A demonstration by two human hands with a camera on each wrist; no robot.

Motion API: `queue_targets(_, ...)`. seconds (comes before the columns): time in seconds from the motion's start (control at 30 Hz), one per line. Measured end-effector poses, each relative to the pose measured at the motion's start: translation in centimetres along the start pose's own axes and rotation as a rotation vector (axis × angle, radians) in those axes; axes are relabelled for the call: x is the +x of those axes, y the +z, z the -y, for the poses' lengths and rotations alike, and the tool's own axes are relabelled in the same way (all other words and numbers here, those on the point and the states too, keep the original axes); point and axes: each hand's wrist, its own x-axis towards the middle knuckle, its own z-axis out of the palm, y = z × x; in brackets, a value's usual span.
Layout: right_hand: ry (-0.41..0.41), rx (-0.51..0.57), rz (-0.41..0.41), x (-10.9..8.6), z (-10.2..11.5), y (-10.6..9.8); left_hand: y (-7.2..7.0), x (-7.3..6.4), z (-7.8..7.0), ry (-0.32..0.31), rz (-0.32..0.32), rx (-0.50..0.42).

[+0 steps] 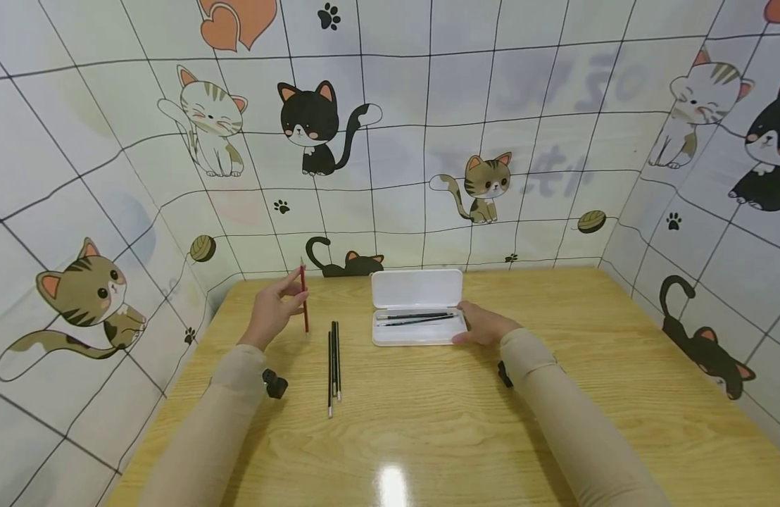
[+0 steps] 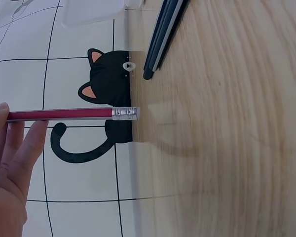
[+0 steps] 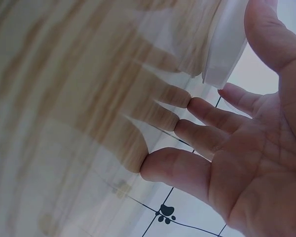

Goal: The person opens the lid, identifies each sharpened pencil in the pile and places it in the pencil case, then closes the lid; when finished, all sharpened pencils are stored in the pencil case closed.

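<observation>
My left hand (image 1: 272, 310) pinches a red pencil (image 1: 304, 299) upright between thumb and fingers, its sharpened tip up. The pencil's silver ferrule end (image 2: 125, 114) points down at the tabletop. To the right lies a white plastic pencil case (image 1: 415, 339) with its lid (image 1: 417, 289) raised at the back; dark pencils (image 1: 415, 318) lie inside it. At the case's right end, my right hand (image 1: 488, 325) holds it between thumb and index finger. Its other fingers (image 3: 175, 170) extend loosely with their tips at the tabletop.
Three black pencils (image 1: 334, 362) lie side by side on the wooden table (image 1: 466, 415), between the left arm and the case. Behind the table rises a wall covering (image 1: 396, 162) with cat prints, and similar panels stand left and right.
</observation>
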Motion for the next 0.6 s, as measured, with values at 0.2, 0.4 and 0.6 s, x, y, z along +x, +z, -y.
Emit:
queue_targets(0.2, -0.004, -0.008, 0.001, 0.1, -0.2, 0.1, 0.3, 0.4, -0.4, 0.021, -0.001, -0.014)
queue_targets(0.4, 0.002, -0.011, 0.001, 0.1, -0.2, 0.1, 0.9, 0.7, -1.0, 0.004, -0.007, -0.057)
queue_targets(0.6, 0.004, -0.006, -0.003, -0.1, 0.0, 0.1, 1.9, 1.1, -1.3, -0.004, 0.006, -0.115)
